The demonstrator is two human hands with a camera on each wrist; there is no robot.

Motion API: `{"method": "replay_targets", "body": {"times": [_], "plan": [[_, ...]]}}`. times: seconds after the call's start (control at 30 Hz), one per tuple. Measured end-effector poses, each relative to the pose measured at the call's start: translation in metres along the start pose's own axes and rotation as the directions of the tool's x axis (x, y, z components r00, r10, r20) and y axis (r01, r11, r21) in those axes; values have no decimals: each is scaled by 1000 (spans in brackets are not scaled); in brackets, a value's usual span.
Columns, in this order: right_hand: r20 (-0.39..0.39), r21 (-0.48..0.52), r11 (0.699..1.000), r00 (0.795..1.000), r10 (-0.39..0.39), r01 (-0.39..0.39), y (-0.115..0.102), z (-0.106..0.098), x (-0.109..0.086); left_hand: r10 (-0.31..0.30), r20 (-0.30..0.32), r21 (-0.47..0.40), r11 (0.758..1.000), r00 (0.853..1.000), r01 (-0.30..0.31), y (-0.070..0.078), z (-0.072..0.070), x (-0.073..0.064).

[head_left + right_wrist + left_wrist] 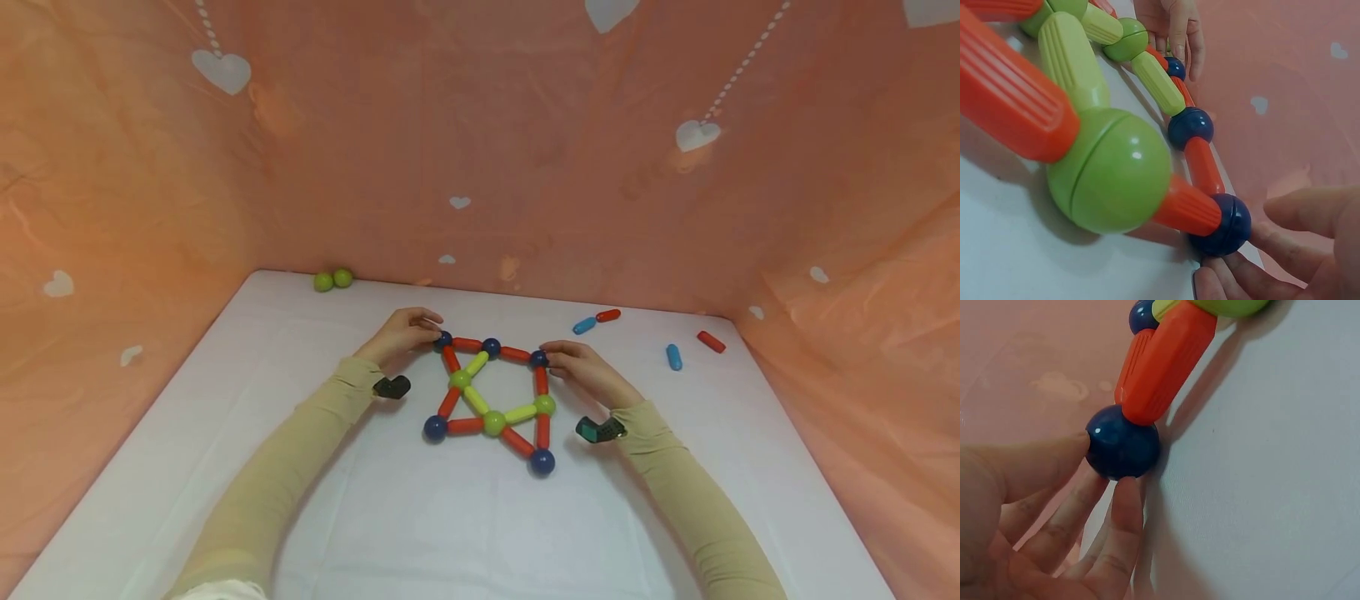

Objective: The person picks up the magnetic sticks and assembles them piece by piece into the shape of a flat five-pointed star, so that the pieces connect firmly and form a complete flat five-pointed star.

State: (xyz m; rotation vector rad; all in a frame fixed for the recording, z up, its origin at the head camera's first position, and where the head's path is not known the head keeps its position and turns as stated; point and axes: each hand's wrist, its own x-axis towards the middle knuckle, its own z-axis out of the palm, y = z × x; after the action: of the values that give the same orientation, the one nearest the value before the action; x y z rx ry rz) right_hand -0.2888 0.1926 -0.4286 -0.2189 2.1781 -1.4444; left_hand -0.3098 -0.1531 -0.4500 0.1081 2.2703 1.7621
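Near the table's point(420, 525) far left corner sit two green balls point(323, 282). Your left hand point(403, 335) pinches the rod-and-ball frame point(476, 401) (mid-width, short of the far edge) by one dark blue ball point(443, 340); your right hand point(588, 372) grasps another, with loose rods point(674, 357) toward the far right corner.

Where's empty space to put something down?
Bare table lies between left sleeve and right sleeve, nearer than the stick-and-ball shape; another patch runs left of the left sleeve, nearer than the two green balls. It's crowded between left hand and right hand, where the shape lies.
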Motion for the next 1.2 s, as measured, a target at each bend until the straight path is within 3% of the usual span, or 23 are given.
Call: {"method": "replay_targets", "body": {"times": [0.17,0.33,0.47,0.67,0.87,1.0,1.2], "plan": [[3,9,1000,1000,-1,1,2,0,1,-10,-29,8,1000,1000,10,4,2,-7],[0,28,1000,1000,7,-7,1,0,2,-56,-23,15,998,998,56,6,0,-25],[-2,33,999,1000,14,-14,-1,0,0,-86,29,-31,996,996,86,3,-2,-44],[-4,34,999,1000,14,-13,-1,0,0,-65,148,-37,997,987,72,-8,0,-69],[-13,43,999,1000,27,-26,-1,1,1,-78,233,39,997,969,71,-11,9,-95],[-10,47,998,999,34,-33,-1,1,2,-91,236,91,993,968,71,-9,22,-106],[-17,14,999,999,44,-44,-1,0,2,-55,168,200,980,984,20,-6,36,-110]]}}
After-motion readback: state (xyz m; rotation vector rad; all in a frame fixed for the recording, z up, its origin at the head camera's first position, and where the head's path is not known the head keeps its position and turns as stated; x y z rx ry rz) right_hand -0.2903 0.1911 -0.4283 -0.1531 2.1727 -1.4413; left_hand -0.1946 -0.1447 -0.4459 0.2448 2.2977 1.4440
